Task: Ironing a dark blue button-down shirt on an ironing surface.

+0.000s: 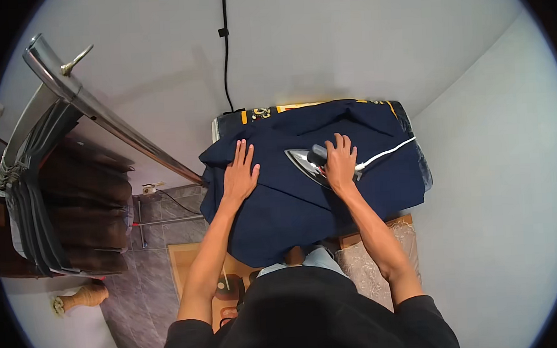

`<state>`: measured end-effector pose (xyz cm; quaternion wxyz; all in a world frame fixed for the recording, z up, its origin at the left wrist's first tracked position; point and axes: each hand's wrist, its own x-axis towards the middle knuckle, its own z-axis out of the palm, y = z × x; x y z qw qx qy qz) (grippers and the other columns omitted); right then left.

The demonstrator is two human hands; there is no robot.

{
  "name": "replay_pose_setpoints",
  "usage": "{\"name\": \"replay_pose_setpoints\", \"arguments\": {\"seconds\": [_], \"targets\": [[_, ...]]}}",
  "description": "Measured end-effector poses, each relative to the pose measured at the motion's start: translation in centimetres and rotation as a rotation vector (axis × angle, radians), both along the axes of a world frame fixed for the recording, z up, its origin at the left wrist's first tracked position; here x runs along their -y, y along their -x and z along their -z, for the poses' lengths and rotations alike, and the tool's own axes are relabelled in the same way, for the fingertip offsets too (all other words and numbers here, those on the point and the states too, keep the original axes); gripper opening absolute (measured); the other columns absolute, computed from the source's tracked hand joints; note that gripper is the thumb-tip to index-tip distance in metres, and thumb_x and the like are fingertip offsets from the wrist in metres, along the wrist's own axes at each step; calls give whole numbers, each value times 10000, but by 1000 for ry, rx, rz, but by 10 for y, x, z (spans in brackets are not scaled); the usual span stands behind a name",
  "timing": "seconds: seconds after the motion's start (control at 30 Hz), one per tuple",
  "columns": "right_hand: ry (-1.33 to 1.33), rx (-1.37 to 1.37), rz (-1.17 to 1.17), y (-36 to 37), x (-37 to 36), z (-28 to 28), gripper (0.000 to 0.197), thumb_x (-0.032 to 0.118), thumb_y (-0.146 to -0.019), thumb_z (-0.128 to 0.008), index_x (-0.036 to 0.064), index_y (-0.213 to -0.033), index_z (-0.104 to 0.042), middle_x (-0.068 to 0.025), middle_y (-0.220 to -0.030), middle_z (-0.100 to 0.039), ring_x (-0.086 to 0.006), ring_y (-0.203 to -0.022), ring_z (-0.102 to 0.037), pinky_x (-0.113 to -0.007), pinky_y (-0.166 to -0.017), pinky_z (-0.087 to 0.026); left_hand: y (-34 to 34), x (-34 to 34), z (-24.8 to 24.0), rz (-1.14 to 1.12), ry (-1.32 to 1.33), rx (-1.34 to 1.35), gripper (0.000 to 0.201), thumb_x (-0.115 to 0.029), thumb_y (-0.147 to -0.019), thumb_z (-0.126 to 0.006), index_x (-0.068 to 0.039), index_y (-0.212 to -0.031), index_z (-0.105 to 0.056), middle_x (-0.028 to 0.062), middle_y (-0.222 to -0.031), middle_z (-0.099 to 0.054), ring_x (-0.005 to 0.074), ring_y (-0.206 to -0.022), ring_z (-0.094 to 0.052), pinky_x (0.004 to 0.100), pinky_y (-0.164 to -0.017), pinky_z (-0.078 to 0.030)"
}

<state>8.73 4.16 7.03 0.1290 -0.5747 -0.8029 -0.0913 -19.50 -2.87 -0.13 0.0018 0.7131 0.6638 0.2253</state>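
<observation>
A dark navy cloth garment [293, 217] is spread over a padded board, its lower edge hanging toward me. My left hand [241, 176] lies flat on the left part of the cloth, fingers stretched out. Around the handle of a clothes iron [302, 164] my right hand [341, 164] is closed, right of the middle. The iron's silver soleplate rests on the fabric with its tip pointing up and left. From its back a white cord [387, 152] runs off to the right. Creases show near my left hand and along the far edge.
A metal rack [119, 132] with dark hangers [35, 212] stands at the left. Patterned padding [263, 113] shows behind the cloth. A black cable [227, 63] hangs down the wall. A socket [148, 189] and a woven vase [83, 297] are at the lower left.
</observation>
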Motion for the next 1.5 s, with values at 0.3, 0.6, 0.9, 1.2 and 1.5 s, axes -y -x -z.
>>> {"name": "replay_pose_setpoints", "arguments": {"seconds": [0.3, 0.6, 0.9, 1.2, 1.5], "targets": [[-34, 16, -20, 69, -14, 6, 467, 105, -651, -867, 27, -1062, -659, -156, -1321, -544, -348, -1295, -501, -644, -973, -510, -3, 2, -5, 2, -39, 198, 580, -236, -1001, -572, -20, -1522, -440, 173, -1653, -324, 317, -1520, -338, 439, -1021, -487], [-16, 40, 40, 28, -22, 5, 374, 28, -755, -747, 15, -1120, -667, -175, -1426, -496, -372, -1399, -428, -651, -998, -500, -15, 44, -29, -79, -230, 490, 330, -46, -934, -603, -19, -1262, -628, 148, -1301, -621, 350, -1220, -580, 434, -1046, -458], [38, -94, -222, 107, -14, 6, 556, 86, -567, -903, 27, -1076, -687, -199, -1412, -507, -382, -1396, -423, -612, -1011, -480, -11, 33, -14, -371, -196, 448, 375, -124, -939, -624, -47, -1305, -615, 283, -1416, -436, 445, -1320, -405, 506, -1108, -360], [-42, 14, -349, 95, 12, 0, 233, 40, -745, -744, 3, -968, -688, -198, -1269, -548, -371, -1316, -508, -631, -880, -567, 13, 5, 2, -527, -227, 555, 302, -20, -907, -519, 58, -1185, -606, 219, -1149, -567, 412, -1132, -527, 481, -1021, -402], [6, -138, -192, 101, 7, 4, 194, 40, -769, -722, -24, -952, -710, -217, -1307, -551, -382, -1318, -477, -629, -896, -550, 14, 9, -1, -438, -161, 727, 323, -21, -910, -513, 52, -1203, -626, 209, -1127, -551, 394, -1126, -548, 441, -1032, -417]]}}
